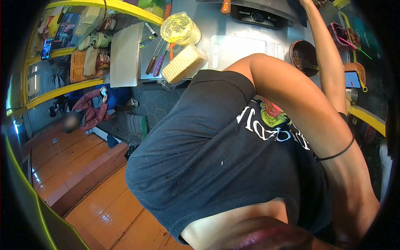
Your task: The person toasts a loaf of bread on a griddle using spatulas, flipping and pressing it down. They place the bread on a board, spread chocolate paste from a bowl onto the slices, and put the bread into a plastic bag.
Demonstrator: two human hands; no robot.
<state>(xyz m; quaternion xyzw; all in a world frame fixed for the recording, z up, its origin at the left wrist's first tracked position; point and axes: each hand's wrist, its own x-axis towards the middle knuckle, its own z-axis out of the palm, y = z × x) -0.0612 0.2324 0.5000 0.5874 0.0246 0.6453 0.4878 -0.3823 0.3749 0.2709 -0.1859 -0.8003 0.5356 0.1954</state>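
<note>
My left arm crosses in front of my black shirt, a dark band around it. What seems to be my left hand (357, 200) is at the lower right, its fingers not distinguishable. My right arm reaches to the top edge, where my right hand (305, 2) is mostly cut off, beside the dark plate (287, 9) over the Rinnai stove (258, 17). Its grip is hidden. Between my arms and the bread loaf (185, 64) lies a white board (241, 46). A tub of yellow spread (177, 29) stands behind the loaf.
A brown pot (303, 56) stands right of the board. Knives (158, 64) lie left of the loaf, near a pale tray (125, 56). A phone (352, 79) is at the right. Another person (89, 110) sits at the left, beyond a yellow frame (66, 89).
</note>
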